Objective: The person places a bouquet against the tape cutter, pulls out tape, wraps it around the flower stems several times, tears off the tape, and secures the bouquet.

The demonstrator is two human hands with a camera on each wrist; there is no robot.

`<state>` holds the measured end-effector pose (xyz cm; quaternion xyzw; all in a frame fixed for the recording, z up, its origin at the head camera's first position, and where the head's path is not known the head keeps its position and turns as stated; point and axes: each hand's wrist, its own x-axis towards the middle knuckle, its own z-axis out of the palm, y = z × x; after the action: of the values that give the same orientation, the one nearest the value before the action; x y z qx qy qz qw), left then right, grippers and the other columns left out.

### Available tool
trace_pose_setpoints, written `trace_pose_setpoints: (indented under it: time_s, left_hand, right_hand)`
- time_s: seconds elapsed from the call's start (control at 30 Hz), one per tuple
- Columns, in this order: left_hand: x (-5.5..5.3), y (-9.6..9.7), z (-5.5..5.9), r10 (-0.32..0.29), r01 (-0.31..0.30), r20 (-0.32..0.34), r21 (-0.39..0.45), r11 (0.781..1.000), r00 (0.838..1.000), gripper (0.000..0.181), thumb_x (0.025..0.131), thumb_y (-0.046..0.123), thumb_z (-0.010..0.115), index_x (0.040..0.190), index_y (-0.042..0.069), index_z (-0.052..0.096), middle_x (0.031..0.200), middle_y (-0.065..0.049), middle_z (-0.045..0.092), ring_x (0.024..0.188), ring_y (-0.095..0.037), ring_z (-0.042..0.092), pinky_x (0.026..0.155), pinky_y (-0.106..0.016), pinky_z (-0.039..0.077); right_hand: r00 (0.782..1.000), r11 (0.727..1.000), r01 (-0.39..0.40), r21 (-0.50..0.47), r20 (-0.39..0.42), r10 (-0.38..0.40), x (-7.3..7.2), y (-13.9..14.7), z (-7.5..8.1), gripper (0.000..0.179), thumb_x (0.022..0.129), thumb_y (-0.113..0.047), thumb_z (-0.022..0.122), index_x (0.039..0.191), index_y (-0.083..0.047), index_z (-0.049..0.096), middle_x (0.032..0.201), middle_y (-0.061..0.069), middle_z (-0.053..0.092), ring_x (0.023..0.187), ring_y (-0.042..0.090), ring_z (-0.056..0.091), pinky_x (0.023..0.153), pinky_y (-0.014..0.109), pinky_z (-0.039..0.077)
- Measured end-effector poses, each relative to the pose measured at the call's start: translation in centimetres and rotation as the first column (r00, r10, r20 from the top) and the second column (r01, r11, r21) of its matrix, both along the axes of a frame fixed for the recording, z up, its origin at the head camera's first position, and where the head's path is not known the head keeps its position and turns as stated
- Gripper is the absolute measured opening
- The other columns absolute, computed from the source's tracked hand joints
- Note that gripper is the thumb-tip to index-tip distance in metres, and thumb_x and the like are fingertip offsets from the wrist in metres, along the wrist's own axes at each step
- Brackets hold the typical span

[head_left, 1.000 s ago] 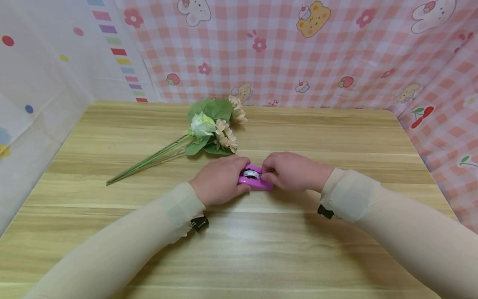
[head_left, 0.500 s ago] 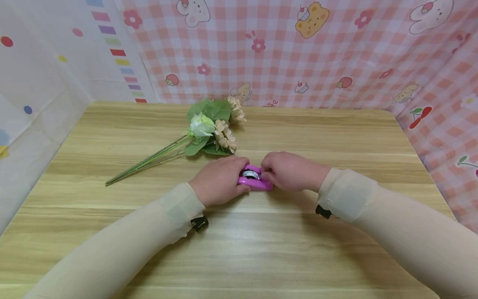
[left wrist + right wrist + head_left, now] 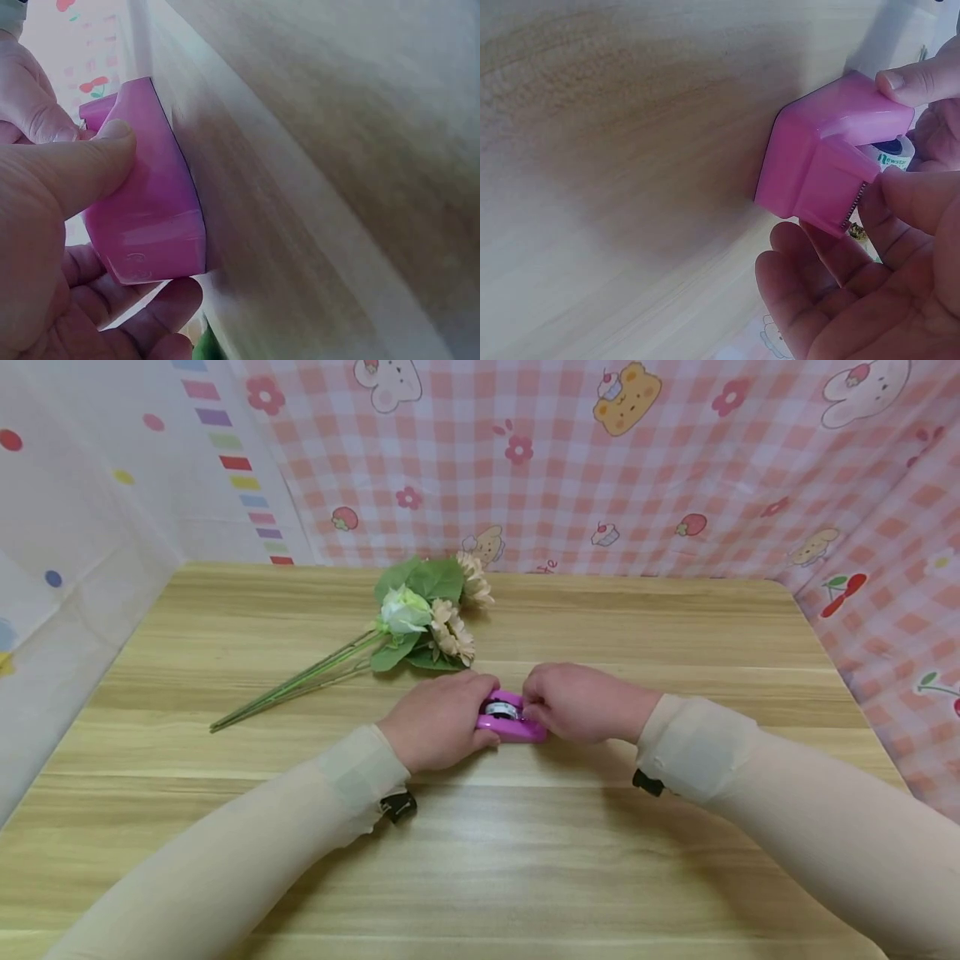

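A pink tape dispenser (image 3: 512, 730) stands on the wooden table between both hands. My left hand (image 3: 438, 722) grips its left end, with the thumb (image 3: 105, 154) along the near side and the fingers around the far side. A roll of tape (image 3: 501, 710) sits in the hollow, its core ring printed with lettering. At the serrated cutter (image 3: 855, 205), my right hand (image 3: 588, 703) pinches with thumb and forefinger, seemingly on the tape's clear end, which is hard to make out. The other right-hand fingers (image 3: 780, 289) are loosely bent below the cutter in the right wrist view.
Artificial flowers with a pale green-white bloom (image 3: 405, 610), peach blooms (image 3: 453, 633) and green leaves lie behind the left hand. Their long stems (image 3: 296, 683) point toward the left front. A pink checked cloth (image 3: 555, 477) hangs behind the wooden table (image 3: 480, 860).
Both hands keep their place on the tape dispenser. The right hand has shifted very slightly left; otherwise only the camera view drifts a little.
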<state>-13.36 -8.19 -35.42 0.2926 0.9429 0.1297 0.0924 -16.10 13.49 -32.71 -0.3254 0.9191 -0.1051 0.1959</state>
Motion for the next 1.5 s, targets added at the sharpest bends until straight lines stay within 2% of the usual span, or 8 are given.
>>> trace_pose_setpoints:
  time_s: [0.53, 0.83, 1.23, 1.5]
  left_hand:
    - [0.0, -0.5, 0.6, 0.005, -0.005, 0.011, -0.031, 1.000, 1.000, 0.047, 0.094, 0.046, 0.077, 0.124, 0.015, 0.059, 0.110, 0.001, 0.065, 0.102, -0.020, 0.065, 0.095, -0.043, 0.054]
    - [0.1, -0.7, 1.0, 0.016, -0.015, 0.034, -0.045, 0.999, 0.999, 0.046, 0.094, 0.045, 0.077, 0.123, 0.014, 0.059, 0.110, -0.001, 0.065, 0.100, -0.021, 0.065, 0.093, -0.043, 0.054]
    - [0.2, -0.6, 0.9, 0.015, -0.013, 0.035, -0.058, 0.998, 0.999, 0.045, 0.094, 0.043, 0.078, 0.123, 0.014, 0.058, 0.109, -0.001, 0.065, 0.098, -0.021, 0.065, 0.090, -0.043, 0.055]
    - [0.2, -0.6, 1.0, 0.009, -0.007, 0.031, -0.067, 0.998, 0.999, 0.043, 0.094, 0.043, 0.078, 0.120, 0.015, 0.058, 0.107, 0.000, 0.064, 0.098, -0.021, 0.065, 0.090, -0.043, 0.056]
  right_hand:
    - [1.000, 1.000, -0.010, -0.011, 0.015, 0.011, 0.1, -0.8, 0.1, 0.018, 0.106, -0.018, 0.060, 0.092, -0.016, 0.072, 0.109, 0.003, 0.068, 0.092, 0.016, 0.063, 0.090, 0.037, 0.055]
    - [1.000, 0.999, -0.027, -0.024, -0.004, 0.027, 0.3, -1.0, 0.3, 0.020, 0.106, -0.018, 0.059, 0.089, -0.016, 0.069, 0.105, 0.003, 0.067, 0.090, 0.016, 0.062, 0.088, 0.037, 0.055]
    - [0.999, 0.999, -0.034, -0.004, -0.008, 0.034, 0.3, -1.3, 0.4, 0.023, 0.106, -0.021, 0.058, 0.087, -0.015, 0.068, 0.100, 0.003, 0.066, 0.086, 0.016, 0.060, 0.083, 0.036, 0.054]
    - [0.999, 0.999, -0.042, 0.015, -0.010, 0.042, 0.3, -1.4, 0.9, 0.019, 0.106, -0.020, 0.060, 0.091, -0.012, 0.071, 0.100, 0.003, 0.066, 0.086, 0.016, 0.059, 0.082, 0.035, 0.054]
